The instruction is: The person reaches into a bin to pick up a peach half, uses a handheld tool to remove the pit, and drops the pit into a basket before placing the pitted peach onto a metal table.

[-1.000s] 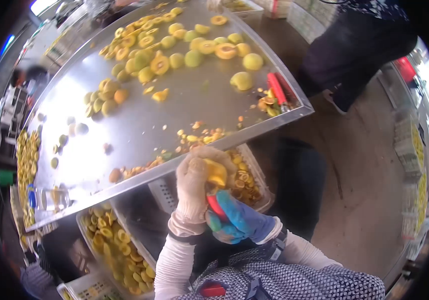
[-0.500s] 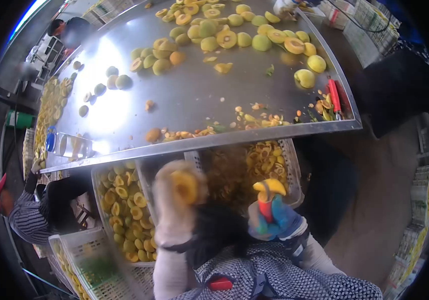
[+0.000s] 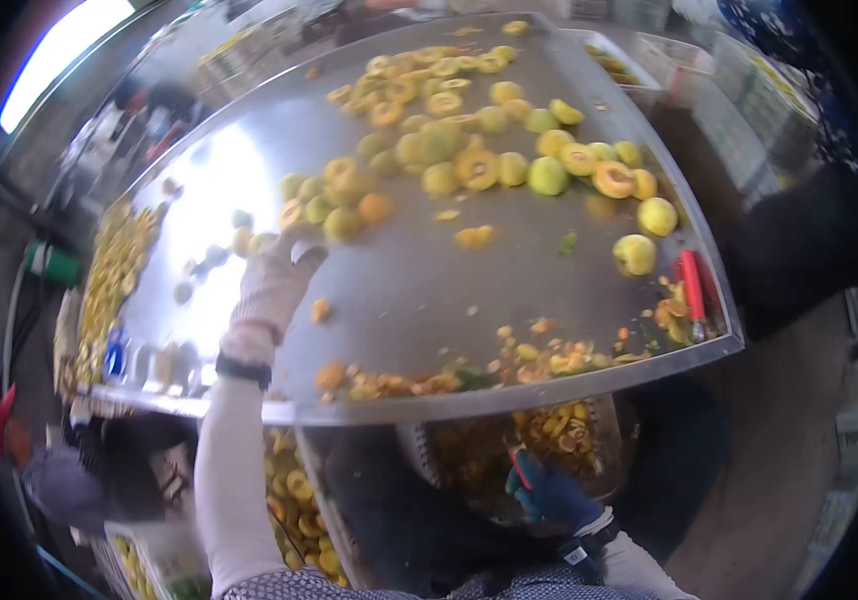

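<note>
My left hand [image 3: 277,280], in a pale glove, reaches over the metal table [image 3: 419,290]. Its fingers are spread beside a small group of yellow-green fruit [image 3: 344,224]; a fruit half lies close to its fingertips. Below the table's near edge, my right hand [image 3: 556,497], in a blue glove, is closed round a red-handled tool [image 3: 521,468]. Under that hand is a crate [image 3: 604,450] with fruit scraps. Peel and scraps [image 3: 419,384] lie along the near edge of the table.
Another red-handled tool [image 3: 692,285] lies at the table's right corner. Fruit halves [image 3: 114,290] cover the left end, near a clear container with a blue part [image 3: 116,355]. A crate of halves [image 3: 299,490] stands below. A person in a red cap [image 3: 1,425] is at the left.
My left hand has moved from below the table edge up over the table, and the fruit half it held is gone from it. No fruit piece shows at my right hand's tool now. The view has shifted.
</note>
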Demonstrator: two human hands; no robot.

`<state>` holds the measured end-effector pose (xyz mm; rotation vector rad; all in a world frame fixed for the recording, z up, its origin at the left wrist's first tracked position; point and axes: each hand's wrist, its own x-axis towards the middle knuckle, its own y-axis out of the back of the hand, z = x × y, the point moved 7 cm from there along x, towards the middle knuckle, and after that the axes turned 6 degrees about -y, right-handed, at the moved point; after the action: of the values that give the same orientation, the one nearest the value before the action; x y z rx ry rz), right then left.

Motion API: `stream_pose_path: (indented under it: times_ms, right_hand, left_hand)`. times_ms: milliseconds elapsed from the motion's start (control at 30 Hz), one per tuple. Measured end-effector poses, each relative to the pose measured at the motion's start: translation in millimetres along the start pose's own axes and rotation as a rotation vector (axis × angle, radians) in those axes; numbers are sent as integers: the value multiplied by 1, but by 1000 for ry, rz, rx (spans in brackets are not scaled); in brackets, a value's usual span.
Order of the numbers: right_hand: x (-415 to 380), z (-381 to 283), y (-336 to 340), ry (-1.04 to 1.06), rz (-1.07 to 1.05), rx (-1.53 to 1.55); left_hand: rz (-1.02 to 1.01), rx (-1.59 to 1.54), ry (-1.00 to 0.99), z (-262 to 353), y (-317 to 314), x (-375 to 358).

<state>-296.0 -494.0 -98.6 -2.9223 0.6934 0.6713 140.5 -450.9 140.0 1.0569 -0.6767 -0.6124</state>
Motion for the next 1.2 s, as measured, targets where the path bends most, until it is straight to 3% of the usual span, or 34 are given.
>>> stream_pose_path:
  times_ms: [67,100,133,167,233,333,400,467,500,567,667,700,767,800,867,933,1067,1167,1200]
  right_hand:
    - [-9,0,-2,-508,-116,385]
    - [-5,37,-21,-638,-333,734]
    - [5,85,-40,-523,-288,905]
    - [13,132,-57,-402,-261,1081]
    - [28,118,-55,-196,-52,814]
    - [-17,-19,-4,-324,-126,412]
    - [-15,-4,-13,-336,-122,441]
    - [-27,2,-9,-329,-151,464]
    - [-19,1,7,-28,55,265]
    - [-26,0,3,131,143,259]
    - [-60,-62,19,-355,-126,776]
    - [-48,-75,21,-142,-78,542]
    - [-51,-90,26,28,-49,412]
    - [-59,-111,29,-48,-67,474]
    - [-59,-137,32,93,-47,383]
    - [-76,-151,31,-27,-68,433]
    - [-60,-136,29,95,-40,464]
    - [-53,-113,20,-25,-11,425]
    - [-53,-115,19,68,36,396]
  left_hand:
    - [-47,111,-216,-44,-72,81]
    - [-125,191,-162,-23,-86,96]
    - [-159,314,-168,14,-90,99]
    - [-113,64,-244,13,-99,102]
    - [-192,236,-199,-27,-120,116]
    - [-188,142,26,-23,-112,98]
    - [-174,-108,199,-1,-95,58]
    - [-224,-733,191,-6,-105,44]
    - [-126,-897,181,16,-90,17]
    - [114,-1046,159,78,-53,-59]
    - [279,-1094,78,170,-27,-160]
    - [271,-1086,47,185,-32,-172]
    - [208,-1145,25,208,-52,-189]
    - [18,-1857,299,214,-83,-192]
    - [-47,-1840,311,216,-106,-194]
    - [17,-1841,288,236,-102,-205]
    - [9,-1739,193,252,-98,-202]
    - [34,-1617,216,246,-104,-202]
    - [52,-1426,69,247,-99,-199]
